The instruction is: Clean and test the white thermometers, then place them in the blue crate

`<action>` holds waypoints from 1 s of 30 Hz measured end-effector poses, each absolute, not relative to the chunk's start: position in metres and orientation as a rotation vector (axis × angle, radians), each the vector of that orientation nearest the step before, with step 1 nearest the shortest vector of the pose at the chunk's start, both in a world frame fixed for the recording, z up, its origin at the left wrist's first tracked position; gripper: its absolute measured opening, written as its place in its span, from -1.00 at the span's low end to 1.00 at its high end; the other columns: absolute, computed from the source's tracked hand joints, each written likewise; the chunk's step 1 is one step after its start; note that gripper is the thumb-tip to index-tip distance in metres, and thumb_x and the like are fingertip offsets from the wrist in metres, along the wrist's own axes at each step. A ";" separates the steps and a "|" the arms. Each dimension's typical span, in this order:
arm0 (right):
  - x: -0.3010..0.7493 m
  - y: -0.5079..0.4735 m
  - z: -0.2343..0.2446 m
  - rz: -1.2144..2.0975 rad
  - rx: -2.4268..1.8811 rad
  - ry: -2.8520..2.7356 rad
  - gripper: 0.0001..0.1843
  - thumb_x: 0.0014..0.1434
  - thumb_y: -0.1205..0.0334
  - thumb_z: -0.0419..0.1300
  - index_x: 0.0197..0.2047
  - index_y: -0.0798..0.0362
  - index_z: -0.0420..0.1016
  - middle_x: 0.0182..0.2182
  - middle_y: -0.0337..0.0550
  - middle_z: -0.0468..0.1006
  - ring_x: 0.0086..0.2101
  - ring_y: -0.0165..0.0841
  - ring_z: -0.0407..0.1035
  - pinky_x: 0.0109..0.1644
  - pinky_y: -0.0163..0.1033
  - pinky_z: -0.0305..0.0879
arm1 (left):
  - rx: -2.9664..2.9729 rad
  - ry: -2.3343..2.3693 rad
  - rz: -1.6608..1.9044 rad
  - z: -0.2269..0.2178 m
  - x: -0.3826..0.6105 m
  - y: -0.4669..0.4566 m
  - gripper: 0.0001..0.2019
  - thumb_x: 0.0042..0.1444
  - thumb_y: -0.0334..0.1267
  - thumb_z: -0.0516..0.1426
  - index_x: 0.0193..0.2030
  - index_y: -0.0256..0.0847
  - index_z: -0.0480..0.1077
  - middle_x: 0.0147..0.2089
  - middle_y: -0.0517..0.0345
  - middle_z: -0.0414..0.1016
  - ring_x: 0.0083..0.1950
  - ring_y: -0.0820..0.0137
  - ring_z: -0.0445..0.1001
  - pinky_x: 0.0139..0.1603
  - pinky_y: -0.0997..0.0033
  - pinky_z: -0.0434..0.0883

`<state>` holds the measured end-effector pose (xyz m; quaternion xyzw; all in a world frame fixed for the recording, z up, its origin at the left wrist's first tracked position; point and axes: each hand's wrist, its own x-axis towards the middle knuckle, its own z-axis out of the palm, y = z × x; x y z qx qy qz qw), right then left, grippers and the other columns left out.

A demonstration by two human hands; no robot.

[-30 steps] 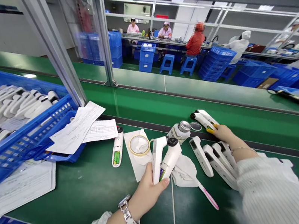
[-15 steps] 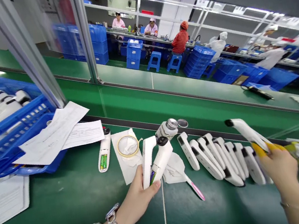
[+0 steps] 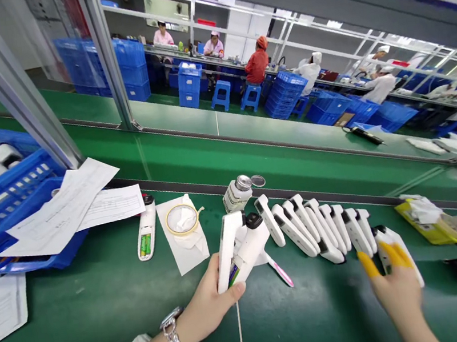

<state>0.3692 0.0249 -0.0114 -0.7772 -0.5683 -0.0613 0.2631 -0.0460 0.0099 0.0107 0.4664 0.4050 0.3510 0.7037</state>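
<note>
My left hand (image 3: 212,289) is closed around two white handheld thermometers, raised above the table. One thermometer (image 3: 229,249) leans left; the other (image 3: 253,248) has a dark head and an uncovered battery compartment. My right hand (image 3: 396,283), with yellow finger cots, has its fingers around a white thermometer (image 3: 406,258) low at the right end of a row. Several white thermometers (image 3: 309,225) lie side by side in that row. Another thermometer (image 3: 146,230) lies farther left, with green batteries showing.
A bottle (image 3: 237,194) with a metal top stands behind my left hand. Tape (image 3: 168,226) lies on white paper, and a pink-and-white brush (image 3: 281,269) lies nearby. Blue baskets (image 3: 11,196) with papers (image 3: 64,205) stand left; a yellow container (image 3: 412,211) is right. People sit beyond.
My right hand has lowered the thermometer from above the row to its right end. My left hand still holds its two thermometers. The camera view has shifted right.
</note>
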 end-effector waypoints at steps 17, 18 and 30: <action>0.102 0.039 -0.007 1.654 -0.972 -0.812 -0.63 -0.02 -0.04 0.28 -0.18 -0.02 0.44 -0.40 -0.17 0.56 -0.40 -0.27 0.44 -0.25 -0.13 0.37 | 1.036 1.038 1.060 -0.004 -0.042 0.016 -0.71 0.13 -0.07 0.08 -0.12 -0.20 0.18 -0.17 0.11 0.35 -0.11 0.35 0.36 -0.08 0.33 0.32; 0.104 0.039 -0.008 1.634 -0.992 -0.801 -0.64 -0.03 -0.04 0.29 -0.22 0.00 0.44 -0.44 -0.19 0.54 -0.45 -0.32 0.41 -0.32 -0.18 0.35 | 0.998 1.040 1.046 -0.005 -0.042 0.017 -0.70 0.10 -0.07 0.10 -0.14 -0.20 0.18 -0.23 0.17 0.33 -0.20 0.41 0.36 -0.17 0.38 0.33; 0.100 0.038 0.000 1.693 -0.978 -0.602 -0.58 0.10 -0.21 0.08 -0.31 0.00 0.44 -0.58 -0.31 0.37 -0.62 -0.51 0.18 -0.47 -0.34 0.22 | 0.722 0.934 1.041 0.000 -0.041 0.021 -0.70 0.15 -0.04 0.05 -0.11 -0.21 0.21 -0.48 0.34 0.16 -0.58 0.65 0.08 -0.57 0.57 0.07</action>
